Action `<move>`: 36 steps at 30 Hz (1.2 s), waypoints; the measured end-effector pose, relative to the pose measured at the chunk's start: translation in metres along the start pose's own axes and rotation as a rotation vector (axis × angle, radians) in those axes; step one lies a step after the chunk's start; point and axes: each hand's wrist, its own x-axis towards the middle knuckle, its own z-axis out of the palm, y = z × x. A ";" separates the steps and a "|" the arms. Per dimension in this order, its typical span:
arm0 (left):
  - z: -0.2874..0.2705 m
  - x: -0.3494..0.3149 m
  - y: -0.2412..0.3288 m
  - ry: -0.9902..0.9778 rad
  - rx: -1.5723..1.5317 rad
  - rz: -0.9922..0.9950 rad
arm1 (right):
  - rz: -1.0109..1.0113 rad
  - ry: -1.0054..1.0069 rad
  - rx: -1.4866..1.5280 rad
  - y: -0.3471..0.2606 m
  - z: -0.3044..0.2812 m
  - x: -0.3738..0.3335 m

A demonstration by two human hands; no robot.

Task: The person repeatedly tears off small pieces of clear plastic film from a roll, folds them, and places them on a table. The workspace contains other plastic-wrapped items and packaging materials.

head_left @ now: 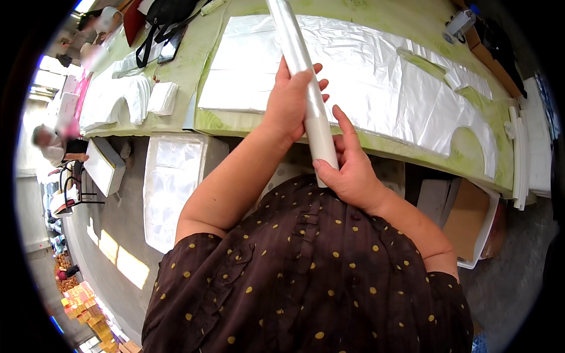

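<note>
A long, slim roll of whitish plastic film (318,120) stands slanted in front of my body, its upper end passing out of the top of the picture. My left hand (292,97) is wrapped round its middle, with fingertips showing on the far side. At the lower end, close to my shirt, my right hand (352,170) holds the roll with the thumb pressed on it and the index finger stretched upward. Beyond both hands, a stack of shiny white plastic sheets (365,73) with curved cut-outs lies spread over the green-covered table (206,122).
More white cut sheets (109,97) and a small stack (163,98) lie at left, near a black bag (168,17) and a phone (171,47). A bottle (461,25) stands far right. Below the table are a plastic-wrapped bundle (170,188) and an open box (468,220). Other people sit at far left.
</note>
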 end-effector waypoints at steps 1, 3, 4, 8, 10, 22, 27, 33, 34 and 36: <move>0.005 -0.006 -0.005 0.023 0.032 0.017 | -0.003 0.001 -0.044 0.001 -0.002 -0.001; 0.008 -0.015 -0.016 0.029 0.120 0.091 | -0.016 0.011 -0.136 0.001 -0.008 -0.004; 0.004 -0.013 -0.026 0.017 0.200 0.128 | 0.079 -0.007 -0.139 -0.005 -0.011 -0.003; -0.007 -0.003 -0.053 -0.109 0.472 0.106 | 0.002 -0.038 -0.287 -0.005 -0.030 -0.003; -0.011 -0.003 -0.054 -0.217 0.754 0.217 | 0.018 -0.013 -0.349 -0.002 -0.041 -0.009; -0.029 0.146 0.043 -0.031 0.767 -0.048 | 0.069 0.062 -0.533 0.005 -0.076 -0.064; -0.024 0.178 0.046 -0.200 0.894 -0.333 | 0.140 0.043 -0.526 0.003 -0.092 -0.079; -0.003 0.188 0.044 -0.300 1.181 -0.340 | 0.186 0.037 -0.523 0.003 -0.095 -0.077; -0.004 0.193 0.040 -0.306 1.199 -0.328 | 0.216 0.049 -0.518 0.001 -0.094 -0.077; -0.003 0.196 0.034 -0.267 1.296 -0.250 | 0.379 0.005 -0.512 -0.019 -0.097 -0.079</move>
